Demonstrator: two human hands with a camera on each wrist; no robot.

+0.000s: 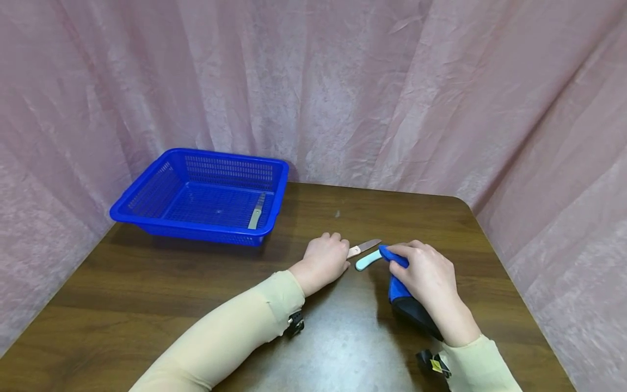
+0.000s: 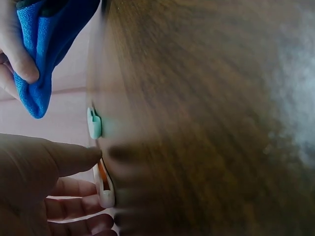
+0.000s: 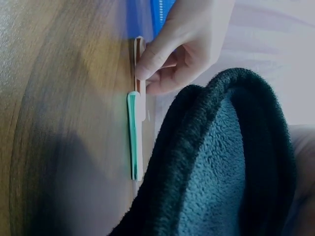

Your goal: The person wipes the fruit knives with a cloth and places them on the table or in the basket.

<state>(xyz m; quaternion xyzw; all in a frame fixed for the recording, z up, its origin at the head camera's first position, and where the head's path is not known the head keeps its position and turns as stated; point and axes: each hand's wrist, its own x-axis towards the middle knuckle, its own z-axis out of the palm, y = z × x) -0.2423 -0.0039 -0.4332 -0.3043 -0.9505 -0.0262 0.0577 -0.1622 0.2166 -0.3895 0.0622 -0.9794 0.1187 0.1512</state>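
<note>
My left hand (image 1: 325, 259) has its thumb and fingers at the pale pink handle of a folding knife (image 1: 363, 249), whose blade is out and points right. In the right wrist view the left thumb lies against that knife's handle (image 3: 140, 49). Beside it a mint-green folding knife (image 1: 368, 260) lies on the table, its far end hidden in the head view by a cloth. My right hand (image 1: 428, 272) grips this bunched blue-and-black cloth (image 1: 399, 283). The cloth's fuzzy dark folds (image 3: 216, 162) fill much of the right wrist view.
A blue plastic basket (image 1: 198, 221) stands at the back left of the wooden table (image 1: 235, 261). Inside, near its right wall, lies another knife (image 1: 256, 213) with a pale handle. Pink curtains (image 1: 343, 92) hang behind the table and along its right side.
</note>
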